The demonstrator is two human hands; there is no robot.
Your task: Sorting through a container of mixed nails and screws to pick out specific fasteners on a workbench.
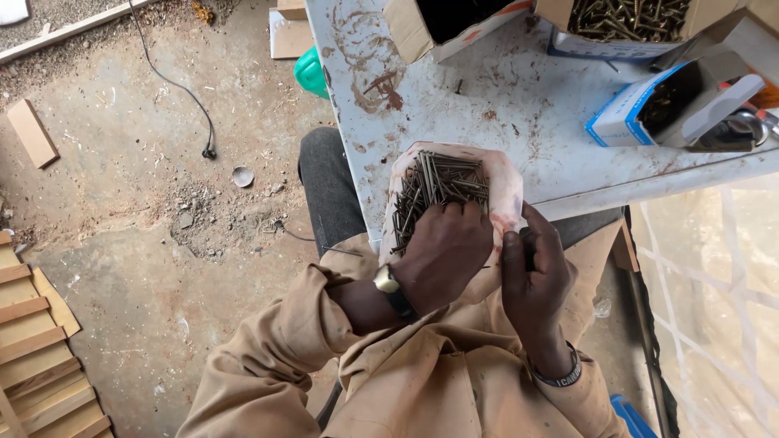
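I count one clear plastic bag (497,182) packed with long dark steel nails (442,185), far too many to number, lying mostly lengthwise in a loose bundle. The bag sits at the near edge of the stained, pale painted metal surface (519,113), just above the lap. Two hands work it. My left hand (442,255), a dark-strapped wristwatch (391,285) on its wrist, lies palm-down over the bag's mouth with the fingers curled in among the nails; whether that grip has closed on any nails I cannot tell. My right hand (531,272), wearing a dark wristband (558,375), stands upright beside it, its grip pinched narrow on the bag's right-hand edge, thumb and forefinger holding the plastic.

Farther back on the surface I count three opened cardboard boxes: one tan box with a dark inside (422,28), one tan box of brassy screws (629,20), and one blue-and-white box lying on its side (641,109). On the dusty concrete floor (138,186) I see one black cable (182,85) and a stack of slatted timber pieces (36,357) at the left.
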